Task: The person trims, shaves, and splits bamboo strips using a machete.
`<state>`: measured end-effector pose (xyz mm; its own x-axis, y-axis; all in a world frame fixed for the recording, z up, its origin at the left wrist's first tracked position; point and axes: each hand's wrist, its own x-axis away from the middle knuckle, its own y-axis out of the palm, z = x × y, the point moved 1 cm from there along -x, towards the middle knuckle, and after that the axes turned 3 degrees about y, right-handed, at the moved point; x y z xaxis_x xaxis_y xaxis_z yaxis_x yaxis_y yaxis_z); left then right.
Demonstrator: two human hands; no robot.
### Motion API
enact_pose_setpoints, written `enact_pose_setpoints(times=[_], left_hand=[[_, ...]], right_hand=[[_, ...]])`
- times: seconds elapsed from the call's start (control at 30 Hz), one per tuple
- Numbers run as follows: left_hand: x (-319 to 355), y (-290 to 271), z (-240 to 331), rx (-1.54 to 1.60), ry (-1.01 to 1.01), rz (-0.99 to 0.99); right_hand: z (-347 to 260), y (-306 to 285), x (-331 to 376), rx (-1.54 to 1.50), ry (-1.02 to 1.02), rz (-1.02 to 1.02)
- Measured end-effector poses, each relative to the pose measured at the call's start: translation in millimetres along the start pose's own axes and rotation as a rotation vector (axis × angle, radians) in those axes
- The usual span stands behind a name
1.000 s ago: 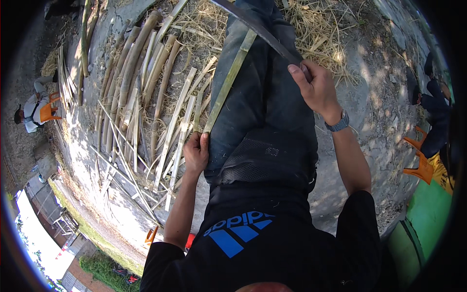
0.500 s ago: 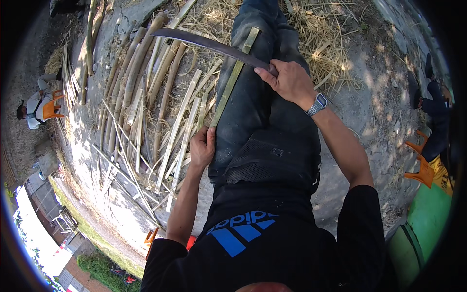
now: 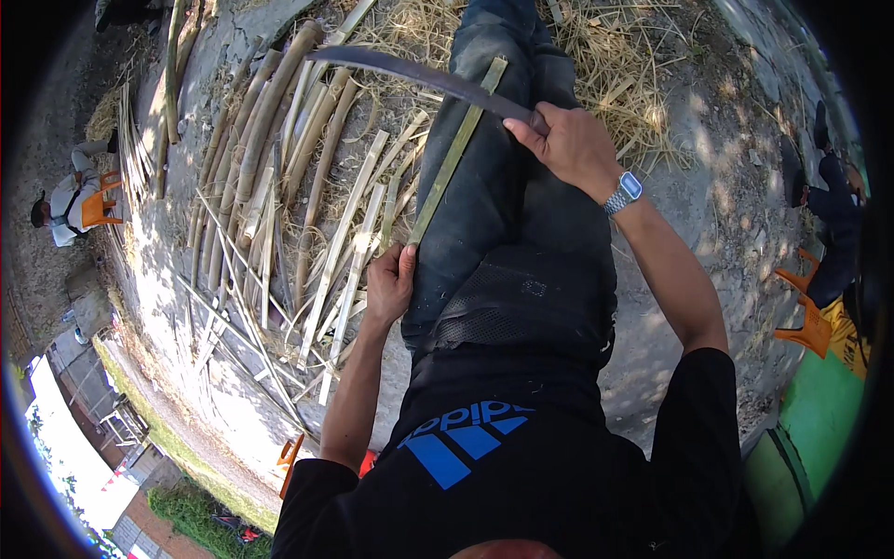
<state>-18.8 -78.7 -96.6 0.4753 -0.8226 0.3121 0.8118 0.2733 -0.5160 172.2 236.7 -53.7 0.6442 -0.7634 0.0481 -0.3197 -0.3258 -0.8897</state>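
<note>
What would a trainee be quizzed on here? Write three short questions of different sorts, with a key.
1. True or false: the right hand holds the curved blade by its handle end.
2. Multiple choice: the left hand grips the near end of
A. an orange chair
B. the bamboo strip lying along the leg
C. a bundle of straw
3. Fill in: the pile of split bamboo lies on the person's ____ side.

Key: 1 true; 2 B; 3 left.

Dull dark metal blade [image 3: 419, 76]; matt, fibrous green bamboo strip [image 3: 456, 154].
</note>
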Motion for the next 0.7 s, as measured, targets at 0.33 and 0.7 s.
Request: enact_pose_setpoints(times=[0.33,0.7], left_hand=[[4.6,6.2,5.1,0.032,-0.020,0.075],[7.1,-11.6,41.6,-0.351,0.137,0.087]], right_hand=[[62.6,-45.0,-13.8,-0.358,0.214,0.252],[-9.8,-20.0,34.4,-0.308,0.072,-0.118]])
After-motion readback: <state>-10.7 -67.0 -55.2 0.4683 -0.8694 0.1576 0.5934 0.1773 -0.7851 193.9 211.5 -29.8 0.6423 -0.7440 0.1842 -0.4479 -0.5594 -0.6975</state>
